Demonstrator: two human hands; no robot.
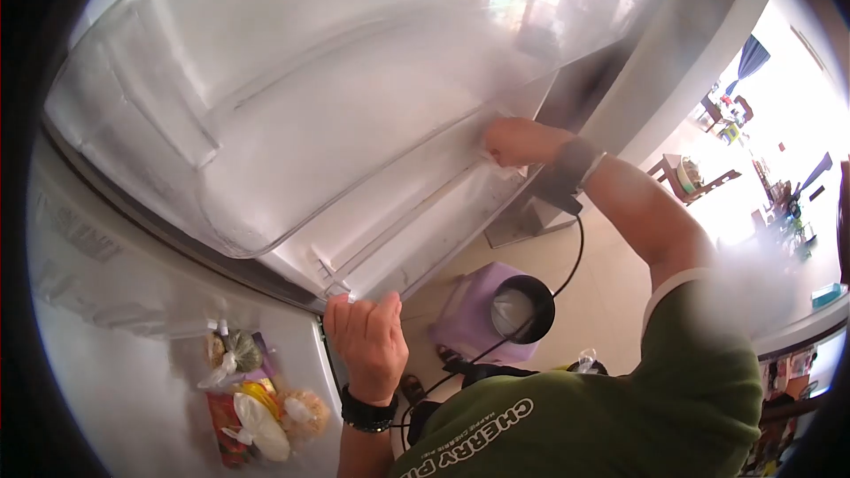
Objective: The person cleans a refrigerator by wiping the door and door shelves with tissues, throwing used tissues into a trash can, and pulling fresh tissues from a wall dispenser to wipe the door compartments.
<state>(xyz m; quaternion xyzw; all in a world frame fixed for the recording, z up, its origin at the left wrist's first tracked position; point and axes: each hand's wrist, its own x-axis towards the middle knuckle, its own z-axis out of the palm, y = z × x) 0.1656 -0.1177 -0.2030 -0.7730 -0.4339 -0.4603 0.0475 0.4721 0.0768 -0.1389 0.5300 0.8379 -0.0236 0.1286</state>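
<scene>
fridge door (354,133), 1 edge clasped by left hand (367,341), right hand (522,142) at 1 shelf (429,235), grip unclear

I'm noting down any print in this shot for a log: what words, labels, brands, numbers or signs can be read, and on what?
"CHERRY P": big pale letters on the green shirt, upside down, the rest running out of the picture.
A smaller line under it on the shirt: too small to read surely.
Red packet: any print is too blurred to read.
I can read no other text.
</scene>
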